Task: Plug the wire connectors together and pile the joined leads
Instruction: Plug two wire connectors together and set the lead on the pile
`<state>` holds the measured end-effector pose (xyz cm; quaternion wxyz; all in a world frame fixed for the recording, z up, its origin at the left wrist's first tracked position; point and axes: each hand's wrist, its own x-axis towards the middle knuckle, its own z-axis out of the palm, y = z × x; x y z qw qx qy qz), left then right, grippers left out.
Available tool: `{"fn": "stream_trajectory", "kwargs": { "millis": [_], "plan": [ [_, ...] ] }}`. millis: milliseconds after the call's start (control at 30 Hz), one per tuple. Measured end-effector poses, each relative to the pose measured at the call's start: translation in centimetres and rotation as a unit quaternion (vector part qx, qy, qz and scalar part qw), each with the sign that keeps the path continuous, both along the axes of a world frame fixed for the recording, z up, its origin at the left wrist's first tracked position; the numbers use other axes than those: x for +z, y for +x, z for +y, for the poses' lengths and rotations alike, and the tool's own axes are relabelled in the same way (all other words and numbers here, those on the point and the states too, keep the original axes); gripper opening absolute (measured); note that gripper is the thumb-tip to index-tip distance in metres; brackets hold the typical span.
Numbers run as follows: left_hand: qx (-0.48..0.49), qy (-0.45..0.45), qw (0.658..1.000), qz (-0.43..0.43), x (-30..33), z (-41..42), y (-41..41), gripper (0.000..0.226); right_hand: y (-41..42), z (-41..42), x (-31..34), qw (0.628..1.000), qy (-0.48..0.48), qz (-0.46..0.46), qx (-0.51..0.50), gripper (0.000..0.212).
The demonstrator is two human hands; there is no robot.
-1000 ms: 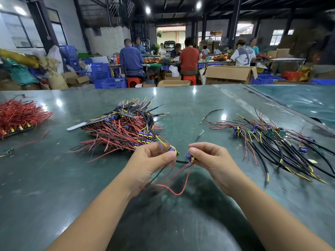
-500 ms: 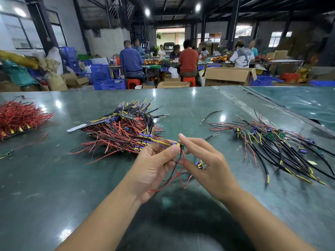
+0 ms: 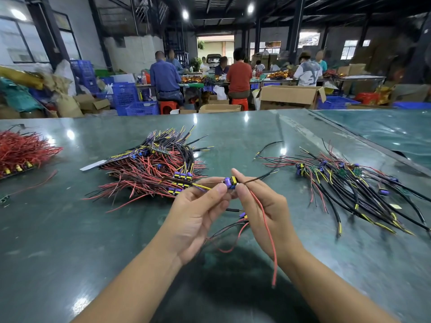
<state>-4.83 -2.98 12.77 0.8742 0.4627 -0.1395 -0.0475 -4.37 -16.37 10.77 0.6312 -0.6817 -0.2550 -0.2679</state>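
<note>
We held the connector above the tabletop, between the two hands. The left hand pinched it from the left side with thumb and forefinger. The right hand pinched it from the right side, with the forefinger raised behind it. Both grips were therefore grasping the same purple-and-yellow connector body; we could not tell whether the two halves were fully seated.

We judged the part to be light, small and rigid, while its leads were thin and limp. A red lead hung loose over the right wrist, and further leads sagged below the hands. Hold belonged on the plastic housing, not on the wires, since pulling on a wire could strain its crimp.

The tabletop was dark green, glossy and hard, so loose parts were likely to slide. The unjoined stock lay just beyond the left hand; the joined pile lay to the right. A red bundle sat at the far left. Other workers sat at benches in the hall beyond.
</note>
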Motion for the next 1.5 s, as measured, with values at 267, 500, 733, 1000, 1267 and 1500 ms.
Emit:
{"fn": "stream_trajectory", "kwargs": {
  "millis": [267, 500, 733, 1000, 1267, 1500],
  "plan": [
    [0.18, 0.05, 0.979, -0.077, -1.3, -1.5, 0.1, 0.015, 0.2, 0.9, -0.1, 0.941, 0.183, 0.248, 0.14, 0.033],
    [0.22, 0.035, 0.973, -0.06, -2.1, -2.2, 0.1, 0.013, -0.1, 1.1, -0.1, 0.904, 0.24, 0.307, 0.177, 0.031],
    [0.17, -0.016, 0.985, 0.01, -2.3, -2.5, -0.1, 0.014, 0.1, 0.6, -0.2, 0.855, 0.318, 0.376, 0.164, 0.02],
    [0.097, -0.074, 0.988, 0.094, -2.0, -1.9, 0.3, 0.021, 0.0, 0.6, -0.1, 0.896, 0.259, 0.34, 0.117, 0.018],
    [0.157, -0.04, 0.982, 0.092, -2.3, -2.1, 0.6, 0.015, 0.6, 0.0, 0.5, 0.874, 0.29, 0.377, 0.103, 0.024],
    [0.153, -0.079, 0.977, 0.126, -2.0, -1.8, 0.6, 0.009, 0.9, -1.1, 0.8, 0.853, 0.357, 0.348, 0.153, 0.031]
  ]
}}
